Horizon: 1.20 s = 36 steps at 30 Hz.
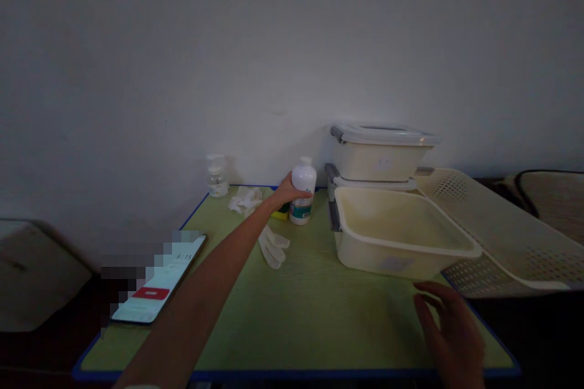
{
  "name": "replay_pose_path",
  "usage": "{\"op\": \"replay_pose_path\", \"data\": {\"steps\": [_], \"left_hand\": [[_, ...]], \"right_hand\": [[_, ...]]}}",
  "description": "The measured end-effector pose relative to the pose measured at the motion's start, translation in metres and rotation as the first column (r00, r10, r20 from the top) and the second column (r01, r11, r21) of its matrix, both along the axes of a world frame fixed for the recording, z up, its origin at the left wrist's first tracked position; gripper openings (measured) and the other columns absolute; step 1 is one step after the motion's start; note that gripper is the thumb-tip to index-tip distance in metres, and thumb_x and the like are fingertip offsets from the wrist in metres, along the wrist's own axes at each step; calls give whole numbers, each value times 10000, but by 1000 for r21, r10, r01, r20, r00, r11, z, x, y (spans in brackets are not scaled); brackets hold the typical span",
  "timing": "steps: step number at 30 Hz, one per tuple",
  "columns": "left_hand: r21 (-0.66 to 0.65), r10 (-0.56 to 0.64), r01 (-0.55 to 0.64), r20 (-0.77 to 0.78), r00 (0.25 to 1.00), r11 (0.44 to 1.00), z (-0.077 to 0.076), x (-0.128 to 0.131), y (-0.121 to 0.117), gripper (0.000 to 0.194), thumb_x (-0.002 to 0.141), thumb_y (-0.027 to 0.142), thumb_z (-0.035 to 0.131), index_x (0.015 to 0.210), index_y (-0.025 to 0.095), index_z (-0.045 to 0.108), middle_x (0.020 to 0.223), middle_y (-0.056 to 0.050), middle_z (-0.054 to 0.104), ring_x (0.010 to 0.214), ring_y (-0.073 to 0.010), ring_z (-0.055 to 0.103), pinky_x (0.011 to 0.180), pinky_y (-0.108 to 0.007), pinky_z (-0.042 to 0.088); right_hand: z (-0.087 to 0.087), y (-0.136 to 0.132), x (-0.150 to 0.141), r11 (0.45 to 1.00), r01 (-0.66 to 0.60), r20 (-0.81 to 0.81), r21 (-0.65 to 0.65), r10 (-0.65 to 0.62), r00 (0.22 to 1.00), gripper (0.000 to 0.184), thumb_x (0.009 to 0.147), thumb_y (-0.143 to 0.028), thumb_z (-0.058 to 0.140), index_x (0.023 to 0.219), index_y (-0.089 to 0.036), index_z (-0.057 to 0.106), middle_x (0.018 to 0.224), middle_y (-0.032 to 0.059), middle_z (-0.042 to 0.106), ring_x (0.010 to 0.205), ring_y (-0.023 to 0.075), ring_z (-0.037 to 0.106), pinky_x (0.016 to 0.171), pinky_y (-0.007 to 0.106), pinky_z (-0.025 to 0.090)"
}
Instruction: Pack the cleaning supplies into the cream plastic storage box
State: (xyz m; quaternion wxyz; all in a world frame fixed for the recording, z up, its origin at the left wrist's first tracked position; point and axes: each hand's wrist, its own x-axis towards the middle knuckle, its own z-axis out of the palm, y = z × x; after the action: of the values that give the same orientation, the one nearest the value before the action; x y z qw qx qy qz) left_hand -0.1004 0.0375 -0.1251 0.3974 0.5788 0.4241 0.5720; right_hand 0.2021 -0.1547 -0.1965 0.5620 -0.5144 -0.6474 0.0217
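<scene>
My left hand [286, 192] reaches far across the green table [314, 316] and wraps around a white bottle [303, 189] with a teal label, standing upright near the wall. A yellow object lies partly hidden behind that hand and the bottle. My right hand [449, 329] hovers low over the table's near right corner, fingers spread and empty, just in front of an open cream tub [401, 232]. White gloves [272, 246] lie on the table under my left forearm.
A phone [159, 282] with a lit screen lies at the table's left edge. A clear pump bottle [216, 176] and crumpled white cloth [246, 199] sit by the wall. Two lidded tubs [381, 155] are stacked behind the open tub. A perforated basket [497, 237] overhangs the right side.
</scene>
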Motion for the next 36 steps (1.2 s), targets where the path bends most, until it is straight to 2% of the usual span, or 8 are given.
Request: {"op": "replay_pose_path", "data": {"steps": [3, 8, 13, 17, 19, 22, 27, 36], "left_hand": [[-3, -4, 4, -3, 1000, 1000, -4, -1, 1, 602, 460, 111, 795, 995, 143, 524, 950, -78, 637, 873, -226, 605, 807, -429, 495], [25, 75, -74, -13, 997, 997, -13, 2, -5, 693, 436, 162, 823, 1051, 155, 505, 1065, -104, 603, 1004, -254, 569, 885, -423, 454], [55, 139, -138, -33, 990, 989, -16, 5, -27, 717, 444, 182, 821, 1080, 170, 491, 1055, -87, 600, 982, -254, 582, 874, -423, 453], [106, 175, -171, -31, 984, 980, -18, 6, -56, 681, 492, 244, 808, 1079, 172, 470, 1034, -78, 596, 957, -243, 588, 866, -400, 450], [130, 199, -194, -25, 980, 972, -23, 6, -71, 671, 529, 292, 793, 1095, 172, 454, 1050, -83, 581, 982, -249, 573, 884, -403, 434], [152, 210, -205, -12, 978, 967, -35, 6, -91, 680, 619, 331, 737, 1187, 183, 395, 1168, -107, 527, 1083, -253, 521, 951, -402, 385], [121, 147, -144, -16, 989, 982, -65, 5, -112, 706, 746, 324, 636, 1327, 182, 261, 1336, -137, 418, 1247, -246, 401, 1067, -404, 262], [60, -11, 10, 22, 1000, 998, -86, -8, -107, 687, 754, 364, 622, 1327, 208, 277, 1410, -111, 353, 1322, -242, 322, 1100, -397, 247]], "right_hand": [[5, -4, -16, 994, -91, 117, 69, 82, 990, 109, 802, -195, 544, 900, -240, 563, 826, 39, 608, 736, 210, 622, 662, 373, 533], [18, -5, -60, 936, -349, 149, -37, 351, 924, 179, 797, -139, 514, 917, -255, 578, 840, 31, 652, 778, 191, 647, 702, 334, 548], [12, 9, -114, 829, -526, 38, -190, 541, 840, 491, 803, -130, 464, 1269, -276, 411, 1245, 77, 545, 1073, 197, 579, 841, 372, 531], [-4, 32, -148, 803, -548, -101, -233, 541, 835, 756, 787, -196, 518, 1412, -253, 96, 1475, 149, 229, 1348, 270, 265, 1008, 518, 367], [-11, 46, -162, 795, -555, -154, -246, 533, 832, 838, 756, -215, 557, 1412, -235, 36, 1481, 179, 183, 1359, 300, 225, 1033, 561, 300], [-17, 66, -179, 776, -580, -196, -249, 546, 814, 912, 682, -205, 614, 1400, -228, 52, 1447, 179, 262, 1340, 300, 273, 1064, 535, 246], [-17, 87, -196, 730, -638, -240, -244, 592, 769, 1016, 602, -252, 671, 1390, -238, 29, 1385, 164, 372, 1251, 285, 423, 986, 479, 385], [-17, 93, -193, 739, -646, -274, -191, 592, 758, 881, 608, -229, 638, 1338, -262, 146, 1324, 128, 430, 1210, 278, 457, 1005, 482, 359]]}}
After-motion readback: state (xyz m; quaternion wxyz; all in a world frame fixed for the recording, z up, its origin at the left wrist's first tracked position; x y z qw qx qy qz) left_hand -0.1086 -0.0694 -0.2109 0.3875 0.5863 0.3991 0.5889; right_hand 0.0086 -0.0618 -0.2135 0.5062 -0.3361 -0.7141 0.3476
